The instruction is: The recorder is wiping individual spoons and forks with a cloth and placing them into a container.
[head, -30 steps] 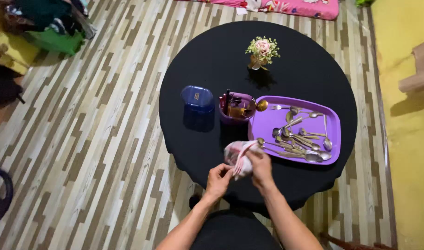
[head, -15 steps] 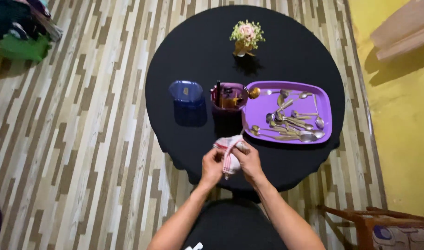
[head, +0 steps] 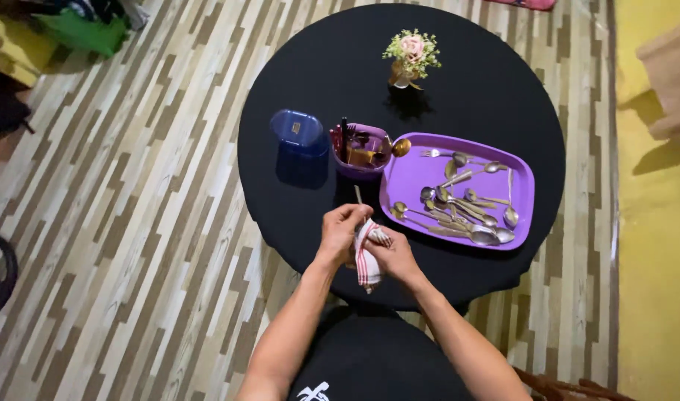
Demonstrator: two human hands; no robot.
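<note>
**Both hands work a cloth around a utensil at the table edge**

Head view: the left hand (head: pixel 341 232) is clenched around a thin metal utensil (head: pixel 358 196) whose handle pokes up past the fingers. The right hand (head: pixel 394 256) grasps a white cloth with red stripes (head: pixel 366 261), wrapped about the utensil's lower part, so its kind cannot be told. Both hands meet over the near edge of the round black table (head: pixel 488 89). Just right of them lies a purple rectangular plastic tray (head: pixel 522 174) carrying loose metal spoons and forks (head: pixel 466 208). Beyond stand a small purple container of utensils (head: pixel 362 151), a blue lidded plastic box (head: pixel 298 131) and a small vase of pink and white flowers (head: pixel 411 56).
</note>
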